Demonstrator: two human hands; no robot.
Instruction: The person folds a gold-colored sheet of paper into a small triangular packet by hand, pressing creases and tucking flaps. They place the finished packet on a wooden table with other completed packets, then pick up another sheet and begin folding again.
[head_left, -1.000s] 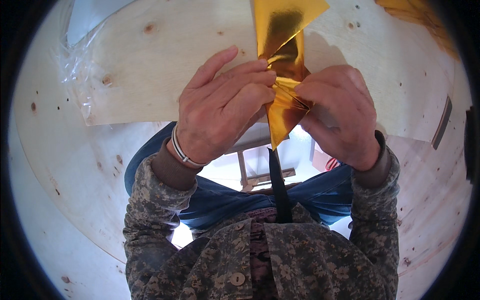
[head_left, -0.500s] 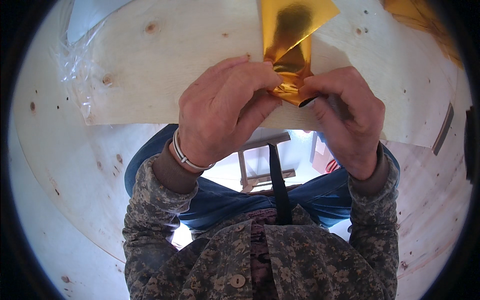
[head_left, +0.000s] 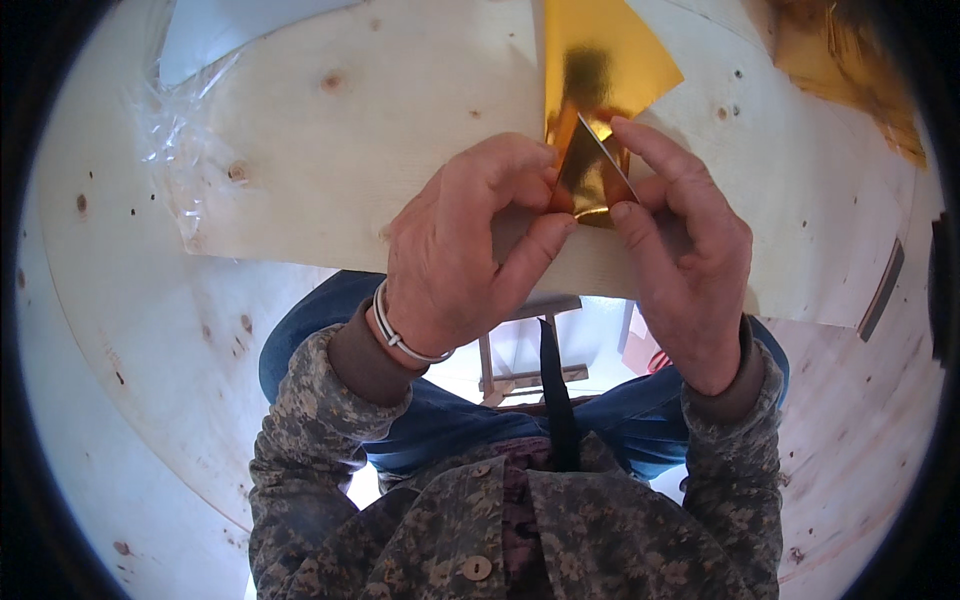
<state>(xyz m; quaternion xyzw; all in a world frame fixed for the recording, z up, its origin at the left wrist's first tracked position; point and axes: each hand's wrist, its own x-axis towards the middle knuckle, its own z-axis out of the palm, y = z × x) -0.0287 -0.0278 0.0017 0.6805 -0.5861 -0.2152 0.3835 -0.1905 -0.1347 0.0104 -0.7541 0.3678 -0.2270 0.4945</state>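
Note:
A shiny gold foil sheet point(head_left: 612, 65) stretches away from me over the pale wooden tabletop. Its near end is folded, and a pointed flap with a thin pale edge stands up between my hands. My left hand point(head_left: 455, 225), with a light bracelet at the wrist, has thumb and fingers closed on the left side of the folded end. Opposite it, my right hand point(head_left: 695, 240) grips the flap's right edge near the thumb, its index finger stretched out beside the flap's upper part. Some fingertips are hidden behind the foil.
Crinkled clear plastic film point(head_left: 190, 155) lies at the left, beside a white sheet point(head_left: 215, 40). More gold foil point(head_left: 850, 75) is heaped at the far right. A dark strip point(head_left: 880, 290) sits on the tabletop's right edge. Below the near edge, a wooden frame point(head_left: 530, 382) shows between my knees.
The foil's near end was pressed flat and crumpled between my fingertips; now a pointed flap stands up there. My right index finger has stretched outward. The view has shifted slightly.

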